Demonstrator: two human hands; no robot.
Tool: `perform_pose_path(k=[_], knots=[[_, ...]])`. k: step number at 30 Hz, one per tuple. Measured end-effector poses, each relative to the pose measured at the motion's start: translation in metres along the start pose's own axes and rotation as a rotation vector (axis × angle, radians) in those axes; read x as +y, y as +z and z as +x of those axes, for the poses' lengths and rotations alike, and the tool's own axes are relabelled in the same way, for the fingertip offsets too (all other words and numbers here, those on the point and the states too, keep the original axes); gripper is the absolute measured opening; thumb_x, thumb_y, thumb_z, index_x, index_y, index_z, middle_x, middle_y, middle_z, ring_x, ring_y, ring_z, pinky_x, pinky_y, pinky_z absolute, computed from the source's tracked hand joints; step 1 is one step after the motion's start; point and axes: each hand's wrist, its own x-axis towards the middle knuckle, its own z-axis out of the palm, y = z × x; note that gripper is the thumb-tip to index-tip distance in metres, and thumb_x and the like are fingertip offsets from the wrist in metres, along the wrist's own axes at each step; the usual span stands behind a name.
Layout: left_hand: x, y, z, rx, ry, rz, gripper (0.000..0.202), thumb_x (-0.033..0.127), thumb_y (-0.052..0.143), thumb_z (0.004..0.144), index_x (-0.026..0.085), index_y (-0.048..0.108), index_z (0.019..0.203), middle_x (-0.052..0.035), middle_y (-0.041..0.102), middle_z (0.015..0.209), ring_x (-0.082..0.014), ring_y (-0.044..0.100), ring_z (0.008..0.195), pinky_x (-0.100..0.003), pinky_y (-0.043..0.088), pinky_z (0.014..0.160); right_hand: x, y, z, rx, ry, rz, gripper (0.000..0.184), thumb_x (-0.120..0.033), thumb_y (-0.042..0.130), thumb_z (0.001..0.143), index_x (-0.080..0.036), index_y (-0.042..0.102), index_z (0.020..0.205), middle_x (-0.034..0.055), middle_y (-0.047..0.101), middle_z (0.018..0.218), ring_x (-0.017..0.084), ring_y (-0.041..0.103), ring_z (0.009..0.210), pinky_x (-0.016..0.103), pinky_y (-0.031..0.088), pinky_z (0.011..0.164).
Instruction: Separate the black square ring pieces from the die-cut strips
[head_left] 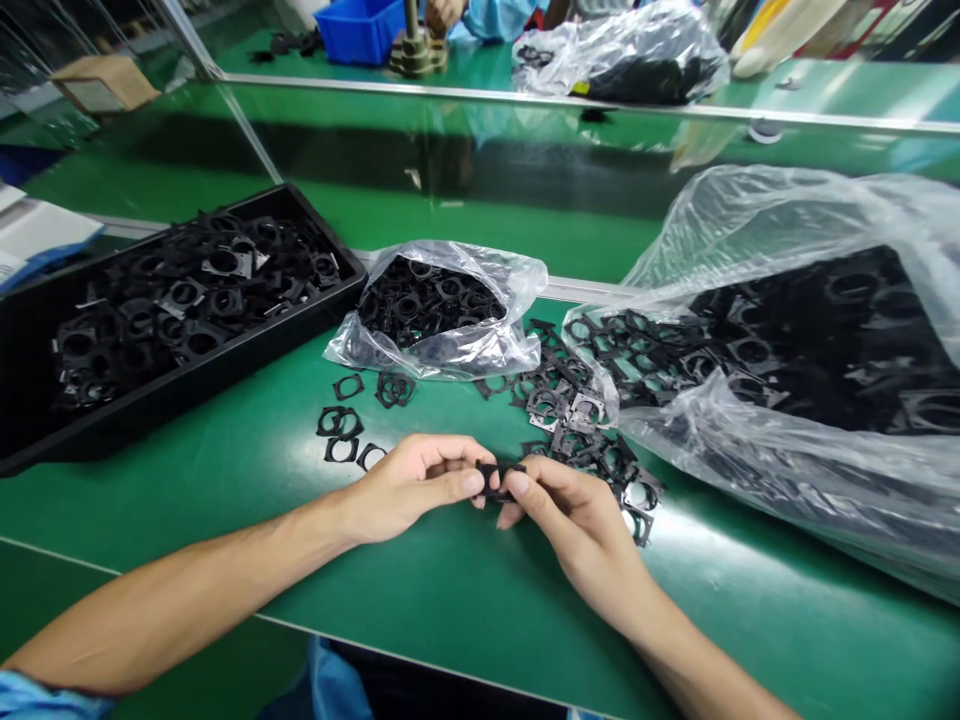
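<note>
Between my two hands, just above the green table, is a small black frame part (pixel 496 484), seen nearly edge-on. My left hand (pixel 424 476) pinches its left end with thumb and fingers. The right end is gripped by my right hand (pixel 566 505), whose fingers partly hide it. Loose black square frames with round holes (pixel 547 405) lie heaped behind my right hand. Several more flat frames (pixel 341 450) are spread on the table beyond my left hand.
A black tray (pixel 300 330) full of similar parts stands at left. A small clear bag (pixel 517 350) and a large plastic bag (pixel 750 480) hold more frames. Across the metal rail (pixel 480 90) are a blue bin (pixel 360 32) and a co-worker's hand (pixel 444 14).
</note>
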Motion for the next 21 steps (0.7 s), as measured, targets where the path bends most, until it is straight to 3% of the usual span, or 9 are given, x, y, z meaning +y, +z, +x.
perform_pose_path(k=[6,10,15,19,21], knots=[[-0.0022,0.0058,-0.0006,0.102,0.06,0.085,0.022,0.035,0.078,0.085,0.015,0.076,0.091,-0.0051,0.077,0.084,-0.0172,0.071,0.077,-0.027,0.056,0.074,-0.0017,-0.0012,-0.0019,0.091,-0.121,-0.188,0.039,-0.03,0.052,0.103,-0.019,0.061,0.067,0.0008,0.059,0.067,0.015,0.057,0.064,0.027,0.042,0.066],[-0.0041,0.0058,-0.0016,0.088,0.033,0.088,0.018,0.031,0.076,0.086,0.015,0.071,0.093,-0.0039,0.077,0.081,-0.0163,0.072,0.076,-0.026,0.056,0.075,-0.0022,-0.0001,-0.0017,0.073,-0.138,-0.235,0.038,-0.028,0.051,0.104,-0.02,0.059,0.068,0.0014,0.06,0.068,0.016,0.057,0.064,0.028,0.041,0.065],[-0.0018,0.0065,-0.0047,0.083,0.035,0.219,0.012,0.028,0.065,0.092,0.016,0.064,0.095,-0.0007,0.069,0.076,-0.0144,0.068,0.071,-0.026,0.053,0.072,-0.0021,0.0032,-0.0031,0.06,-0.154,-0.3,0.039,-0.033,0.048,0.105,-0.021,0.056,0.069,0.0022,0.058,0.068,0.017,0.054,0.065,0.029,0.042,0.064],[0.0029,0.0086,-0.0074,0.085,0.126,0.424,0.011,0.021,0.064,0.09,0.019,0.066,0.101,-0.0011,0.067,0.087,-0.0149,0.061,0.082,-0.026,0.049,0.077,-0.0012,0.0033,-0.0035,0.053,-0.153,-0.334,0.038,-0.03,0.047,0.105,-0.022,0.052,0.068,0.0014,0.055,0.066,0.017,0.052,0.063,0.03,0.041,0.062],[0.0037,0.0089,-0.0075,0.077,0.167,0.482,0.014,0.021,0.067,0.089,0.02,0.068,0.103,-0.0007,0.064,0.086,-0.0145,0.057,0.079,-0.026,0.046,0.073,-0.0016,0.0031,-0.0037,0.034,-0.176,-0.33,0.037,-0.029,0.047,0.105,-0.022,0.05,0.068,0.0008,0.054,0.065,0.017,0.052,0.062,0.029,0.041,0.061]])
